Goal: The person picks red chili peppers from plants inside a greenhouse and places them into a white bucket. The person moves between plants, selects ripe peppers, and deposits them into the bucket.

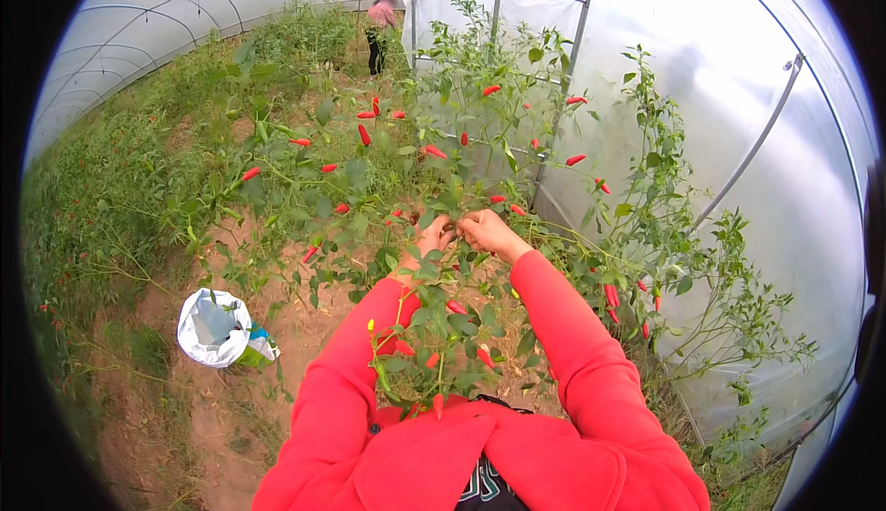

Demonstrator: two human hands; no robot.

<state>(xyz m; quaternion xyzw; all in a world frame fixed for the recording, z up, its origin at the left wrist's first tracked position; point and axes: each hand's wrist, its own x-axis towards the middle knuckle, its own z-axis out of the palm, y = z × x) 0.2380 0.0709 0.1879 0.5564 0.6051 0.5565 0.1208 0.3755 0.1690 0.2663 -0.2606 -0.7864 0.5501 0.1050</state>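
Note:
In front of me a chili pepper plant [453, 189] spreads its leafy branches, hung with several red fruits. My left hand [430, 237] reaches into its middle, fingers curled around a part of the plant. Close beside it, my right hand [486, 232] pinches at the same spot, its fingertips almost meeting the left ones. Leaves partly cover what lies between the fingers, so I cannot tell whether it is stem or fruit. A red chili pepper [518, 210] hangs just above the right hand, and another red chili [457, 307] hangs lower, between my forearms.
An open white plastic sack [216, 327] stands on the bare soil [221, 435] at left. Plastic greenhouse sheeting [768, 165] and a metal door frame [571, 47] border the right side. Dense plants [124, 192] fill the left. A person [380, 30] stands farther back.

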